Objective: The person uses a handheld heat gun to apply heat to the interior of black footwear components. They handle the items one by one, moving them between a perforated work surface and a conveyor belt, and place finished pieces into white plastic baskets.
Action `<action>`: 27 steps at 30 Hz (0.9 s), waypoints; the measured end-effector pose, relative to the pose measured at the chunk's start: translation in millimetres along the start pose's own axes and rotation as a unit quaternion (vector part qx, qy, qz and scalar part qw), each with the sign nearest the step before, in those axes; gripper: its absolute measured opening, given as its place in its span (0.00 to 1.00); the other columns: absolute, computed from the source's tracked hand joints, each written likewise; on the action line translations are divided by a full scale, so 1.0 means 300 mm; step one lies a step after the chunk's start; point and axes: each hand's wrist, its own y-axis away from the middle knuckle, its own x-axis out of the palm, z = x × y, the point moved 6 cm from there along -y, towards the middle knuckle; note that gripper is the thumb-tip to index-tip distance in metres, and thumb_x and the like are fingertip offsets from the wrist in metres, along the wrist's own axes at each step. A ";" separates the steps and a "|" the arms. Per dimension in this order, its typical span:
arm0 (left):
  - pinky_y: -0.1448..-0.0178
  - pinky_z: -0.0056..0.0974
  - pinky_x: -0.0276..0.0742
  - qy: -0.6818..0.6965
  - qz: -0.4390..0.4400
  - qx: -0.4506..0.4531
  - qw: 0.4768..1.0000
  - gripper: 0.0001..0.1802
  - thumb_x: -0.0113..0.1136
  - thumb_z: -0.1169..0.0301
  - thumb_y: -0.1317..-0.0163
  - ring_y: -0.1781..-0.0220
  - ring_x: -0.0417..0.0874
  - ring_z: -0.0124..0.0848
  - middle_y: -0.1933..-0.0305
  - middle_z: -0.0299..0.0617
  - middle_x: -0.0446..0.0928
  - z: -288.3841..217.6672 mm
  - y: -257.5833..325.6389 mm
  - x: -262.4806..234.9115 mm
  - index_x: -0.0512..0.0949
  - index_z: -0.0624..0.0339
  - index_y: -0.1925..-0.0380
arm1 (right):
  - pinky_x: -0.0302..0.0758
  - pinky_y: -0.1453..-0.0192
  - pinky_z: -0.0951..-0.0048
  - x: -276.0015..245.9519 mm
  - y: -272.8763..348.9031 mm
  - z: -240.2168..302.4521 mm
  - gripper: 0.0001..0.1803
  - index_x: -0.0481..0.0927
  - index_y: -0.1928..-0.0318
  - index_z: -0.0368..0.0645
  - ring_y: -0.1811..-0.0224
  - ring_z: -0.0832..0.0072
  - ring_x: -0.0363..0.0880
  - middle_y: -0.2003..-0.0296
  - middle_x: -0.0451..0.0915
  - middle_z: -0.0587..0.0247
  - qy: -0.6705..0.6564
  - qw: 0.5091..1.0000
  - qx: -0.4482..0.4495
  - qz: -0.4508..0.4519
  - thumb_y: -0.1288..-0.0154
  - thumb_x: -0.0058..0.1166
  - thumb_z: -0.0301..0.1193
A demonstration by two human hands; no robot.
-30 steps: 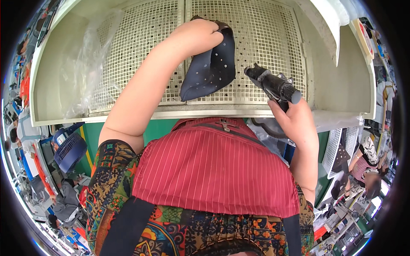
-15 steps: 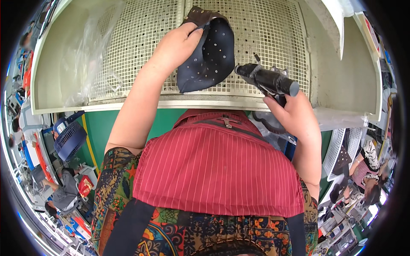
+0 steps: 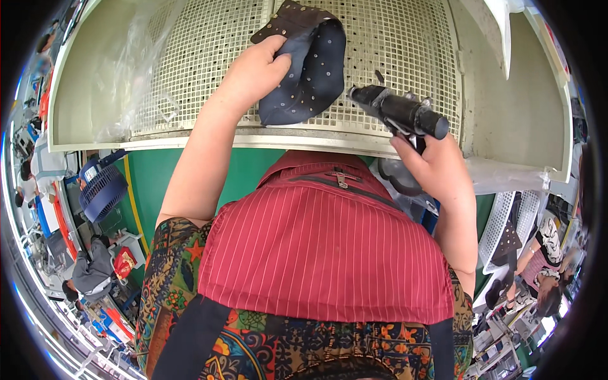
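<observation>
My left hand [image 3: 258,71] pinches a dark navy piece of soft material [image 3: 326,69] between thumb and fingers. Small metallic dots are scattered over the piece, which curls round into an open loop above the pale grid. Its brownish upper part folds out toward the far left. In my right hand [image 3: 440,168] is a black pistol-shaped spray gun [image 3: 405,111], its narrow tip pointing left at the piece, with a small gap between them. My fingers wrap its handle, partly hidden under the barrel.
The cream-coloured grid [image 3: 215,63] lies inside a shallow walled tray [image 3: 88,95]. Clear plastic film [image 3: 123,69] covers its left side. A blue fan [image 3: 102,193] stands at left. On the right are a white perforated basket [image 3: 497,234] and a co-worker [image 3: 538,266].
The navy piece has shifted slightly up and left, and more of its brownish upper part shows. The spray gun has tilted a little, its rear end moving right.
</observation>
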 end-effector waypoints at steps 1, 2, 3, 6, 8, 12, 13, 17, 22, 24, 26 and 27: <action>0.54 0.46 0.72 -0.012 0.011 -0.001 1.000 0.16 0.47 0.64 0.41 0.60 0.79 0.51 0.65 0.56 0.78 -0.003 0.007 0.003 0.73 0.63 0.58 | 0.72 0.63 0.59 -0.003 0.000 -0.017 0.15 0.75 0.58 0.39 0.67 0.50 0.76 0.70 0.78 0.47 0.009 0.999 0.040 0.005 0.44 0.57 0.34; 0.55 0.47 0.72 -0.021 0.004 -0.001 1.000 0.16 0.47 0.64 0.41 0.60 0.78 0.52 0.65 0.57 0.78 0.003 0.011 0.004 0.73 0.64 0.58 | 0.72 0.63 0.59 -0.010 -0.002 -0.031 0.15 0.76 0.58 0.39 0.67 0.50 0.77 0.70 0.78 0.48 0.019 0.997 0.080 0.009 0.44 0.57 0.33; 0.55 0.48 0.72 -0.029 -0.002 0.000 1.000 0.16 0.47 0.65 0.41 0.60 0.78 0.53 0.66 0.58 0.77 0.013 0.012 0.009 0.72 0.64 0.58 | 0.72 0.63 0.59 -0.013 0.001 -0.048 0.15 0.76 0.58 0.39 0.67 0.50 0.77 0.70 0.78 0.48 0.028 0.992 0.119 0.014 0.44 0.57 0.33; 0.55 0.50 0.71 -0.039 -0.011 -0.006 0.999 0.15 0.46 0.66 0.41 0.60 0.77 0.55 0.65 0.59 0.77 0.019 0.013 0.009 0.72 0.64 0.59 | 0.72 0.64 0.58 -0.028 0.030 -0.052 0.14 0.76 0.59 0.39 0.68 0.50 0.76 0.71 0.78 0.48 0.048 0.998 0.031 -0.015 0.45 0.57 0.33; 0.56 0.50 0.71 -0.040 -0.013 -0.014 0.999 0.15 0.46 0.66 0.41 0.61 0.77 0.55 0.65 0.59 0.77 0.022 0.018 0.008 0.72 0.64 0.58 | 0.72 0.64 0.58 -0.027 0.052 -0.022 0.15 0.75 0.58 0.39 0.68 0.50 0.76 0.72 0.77 0.48 0.036 0.999 0.030 0.016 0.45 0.58 0.33; 0.55 0.47 0.72 -0.018 -0.026 -0.032 0.999 0.15 0.46 0.66 0.40 0.61 0.78 0.51 0.65 0.57 0.78 0.029 0.033 0.004 0.72 0.64 0.58 | 0.72 0.63 0.59 -0.009 0.080 -0.011 0.19 0.72 0.53 0.40 0.67 0.48 0.76 0.72 0.78 0.47 0.005 0.997 0.020 0.071 0.46 0.58 0.31; 0.55 0.46 0.72 -0.007 -0.030 -0.036 0.999 0.15 0.46 0.66 0.40 0.61 0.79 0.50 0.65 0.56 0.78 0.030 0.035 0.004 0.72 0.65 0.58 | 0.72 0.63 0.59 -0.004 0.077 -0.004 0.19 0.72 0.53 0.40 0.67 0.48 0.76 0.72 0.78 0.47 -0.017 0.997 0.014 0.072 0.46 0.58 0.31; 0.54 0.42 0.73 0.037 -0.038 -0.039 0.998 0.15 0.46 0.67 0.39 0.61 0.79 0.44 0.64 0.53 0.78 0.033 0.037 -0.008 0.73 0.64 0.56 | 0.72 0.62 0.59 -0.018 0.057 -0.020 0.20 0.73 0.52 0.38 0.67 0.50 0.76 0.70 0.78 0.47 -0.001 0.999 -0.022 0.033 0.45 0.58 0.32; 0.57 0.33 0.73 0.055 -0.041 -0.050 0.996 0.15 0.45 0.70 0.36 0.63 0.78 0.28 0.63 0.41 0.78 0.069 0.031 -0.020 0.73 0.68 0.53 | 0.73 0.61 0.63 -0.040 0.059 -0.116 0.19 0.74 0.52 0.36 0.68 0.59 0.77 0.69 0.79 0.52 -0.048 0.999 -0.006 0.005 0.43 0.56 0.32; 0.57 0.35 0.74 0.183 -0.045 -0.104 0.977 0.14 0.45 0.70 0.36 0.63 0.79 0.30 0.63 0.41 0.79 0.081 0.032 -0.023 0.73 0.67 0.56 | 0.72 0.63 0.69 -0.016 0.045 -0.180 0.20 0.73 0.51 0.36 0.70 0.71 0.75 0.69 0.78 0.60 -0.120 0.990 0.072 0.025 0.42 0.57 0.32; 0.59 0.35 0.74 0.263 -0.041 -0.147 0.953 0.13 0.44 0.70 0.36 0.64 0.78 0.29 0.64 0.40 0.79 0.070 0.016 -0.033 0.74 0.65 0.57 | 0.72 0.64 0.73 0.008 0.028 -0.243 0.21 0.73 0.51 0.36 0.70 0.76 0.74 0.69 0.78 0.62 -0.179 0.970 0.158 0.049 0.42 0.57 0.33; 0.62 0.33 0.74 0.281 -0.036 -0.166 0.945 0.13 0.44 0.70 0.36 0.66 0.78 0.27 0.64 0.39 0.78 0.053 0.008 -0.046 0.74 0.64 0.57 | 0.71 0.67 0.77 0.030 0.023 -0.302 0.23 0.71 0.48 0.37 0.72 0.81 0.72 0.72 0.76 0.65 -0.199 0.968 0.150 0.022 0.41 0.57 0.34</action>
